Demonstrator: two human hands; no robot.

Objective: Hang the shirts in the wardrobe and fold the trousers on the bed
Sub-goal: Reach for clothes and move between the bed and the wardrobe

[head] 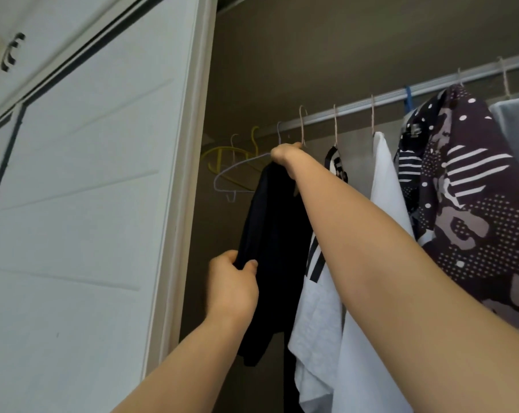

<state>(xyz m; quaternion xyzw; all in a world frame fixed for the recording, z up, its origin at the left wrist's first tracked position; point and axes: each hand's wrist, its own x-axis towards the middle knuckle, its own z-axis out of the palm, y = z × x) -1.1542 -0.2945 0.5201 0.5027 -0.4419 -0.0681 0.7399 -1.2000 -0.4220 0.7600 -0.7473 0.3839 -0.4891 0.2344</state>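
The right hand point(285, 156) covers the black shirt's point(273, 234) collar — its fingers face away. A grey garment point(517, 129) is cut off far right.

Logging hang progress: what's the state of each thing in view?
black shirt, on hanger, hook at rail
right hand, grips hanger neck
left hand, pinches black shirt edge
white shirt, hanging on rail
patterned shirt, hanging on rail
yellow hanger, bare
wardrobe door, open

white panelled wardrobe door point(88, 204) on l, dull brown wall point(341, 55) behind, dim light.
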